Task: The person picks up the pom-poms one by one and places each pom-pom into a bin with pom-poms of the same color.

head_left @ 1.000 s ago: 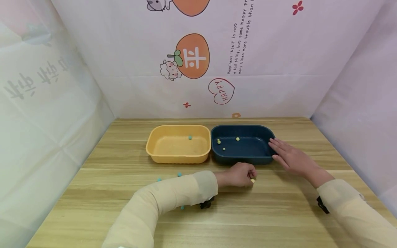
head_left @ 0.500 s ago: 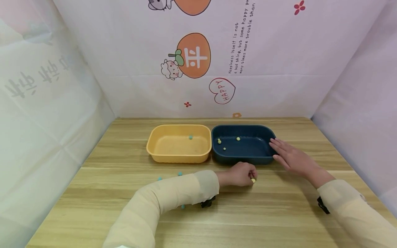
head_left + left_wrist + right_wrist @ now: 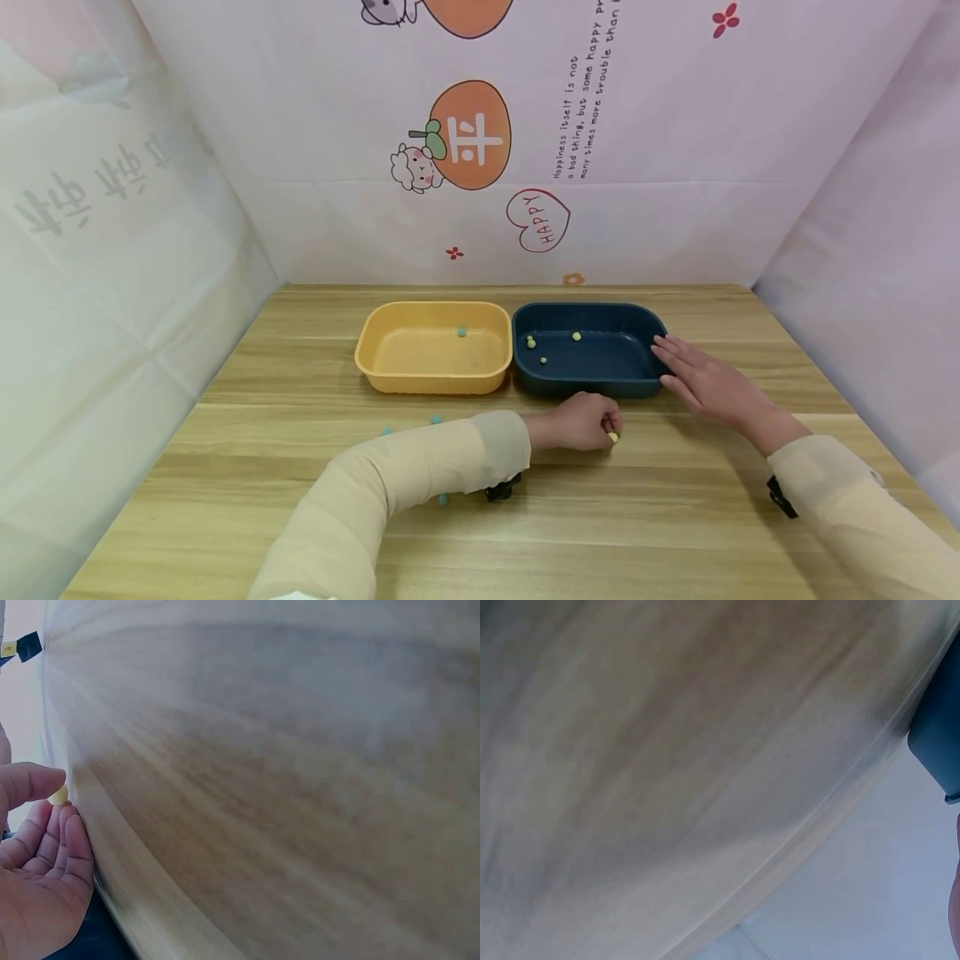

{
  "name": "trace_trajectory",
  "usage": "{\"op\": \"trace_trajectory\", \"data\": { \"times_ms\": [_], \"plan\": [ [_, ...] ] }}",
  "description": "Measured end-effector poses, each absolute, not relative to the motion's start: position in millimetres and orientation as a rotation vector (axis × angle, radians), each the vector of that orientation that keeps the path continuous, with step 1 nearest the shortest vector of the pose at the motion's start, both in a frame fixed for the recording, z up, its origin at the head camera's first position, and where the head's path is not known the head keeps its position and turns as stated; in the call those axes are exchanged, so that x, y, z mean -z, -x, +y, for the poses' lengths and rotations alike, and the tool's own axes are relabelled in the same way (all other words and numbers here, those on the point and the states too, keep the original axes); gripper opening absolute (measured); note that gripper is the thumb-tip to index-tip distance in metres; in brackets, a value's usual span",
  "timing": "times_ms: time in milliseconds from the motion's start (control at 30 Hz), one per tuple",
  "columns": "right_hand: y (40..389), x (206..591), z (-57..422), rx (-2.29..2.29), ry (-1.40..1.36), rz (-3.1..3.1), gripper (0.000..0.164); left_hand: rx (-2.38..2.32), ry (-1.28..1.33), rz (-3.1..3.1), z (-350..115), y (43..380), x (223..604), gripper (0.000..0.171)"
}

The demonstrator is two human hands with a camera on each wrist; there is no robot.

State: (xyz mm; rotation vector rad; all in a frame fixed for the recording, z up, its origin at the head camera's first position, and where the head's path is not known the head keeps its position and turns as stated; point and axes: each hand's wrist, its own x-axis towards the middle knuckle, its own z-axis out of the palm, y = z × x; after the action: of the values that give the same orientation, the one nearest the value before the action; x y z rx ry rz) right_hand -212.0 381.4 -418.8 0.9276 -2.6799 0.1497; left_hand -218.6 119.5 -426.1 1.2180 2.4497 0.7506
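In the head view my left hand (image 3: 581, 422) is low over the table, just in front of the dark blue bin (image 3: 600, 387). It pinches a small yellow ball (image 3: 613, 437); the left wrist view shows that yellow ball (image 3: 58, 796) between thumb and fingertips. My right hand (image 3: 708, 382) rests straight fingers on the blue bin's right rim. Several small yellow balls, one of them (image 3: 576, 337), lie inside the blue bin. Only a sliver of the right hand (image 3: 955, 907) and part of the blue bin (image 3: 941, 724) appear in the right wrist view.
A yellow bin (image 3: 431, 383) adjoins the blue one on the left, with a teal ball (image 3: 461, 332) inside. More teal balls, such as this teal ball (image 3: 442, 499), lie on the wooden table (image 3: 600, 533) around the left forearm, which may hide others. White printed cloth (image 3: 637, 225) encloses the table.
Both hands stay where they were, the left one still holding the yellow ball. The whole head view has shifted very slightly.
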Motion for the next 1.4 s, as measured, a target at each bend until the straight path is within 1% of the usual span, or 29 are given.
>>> {"op": "trace_trajectory", "data": {
  "times_ms": [333, 767, 1033, 1400],
  "plan": [
    [211.6, 419.1, 380.8, -0.153, -0.912, -2.695, 0.051, -0.854, -1.161, 2.366, 116.1, 218.0, 418.9, 0.009],
    [212.0, 419.0, 380.6, -0.147, -0.906, -2.697, 0.05, -0.979, -1.227, 2.283, 112.5, 217.5, 406.5, 0.009],
    [212.3, 418.4, 379.9, -0.143, -0.905, -2.69, 0.05, -1.063, -1.195, 2.247, 107.6, 216.0, 394.1, 0.011],
    [211.0, 415.7, 378.5, -0.142, -0.911, -2.686, 0.049, -1.181, -1.201, 2.236, 104.8, 222.5, 381.1, 0.011]
  ]
}}
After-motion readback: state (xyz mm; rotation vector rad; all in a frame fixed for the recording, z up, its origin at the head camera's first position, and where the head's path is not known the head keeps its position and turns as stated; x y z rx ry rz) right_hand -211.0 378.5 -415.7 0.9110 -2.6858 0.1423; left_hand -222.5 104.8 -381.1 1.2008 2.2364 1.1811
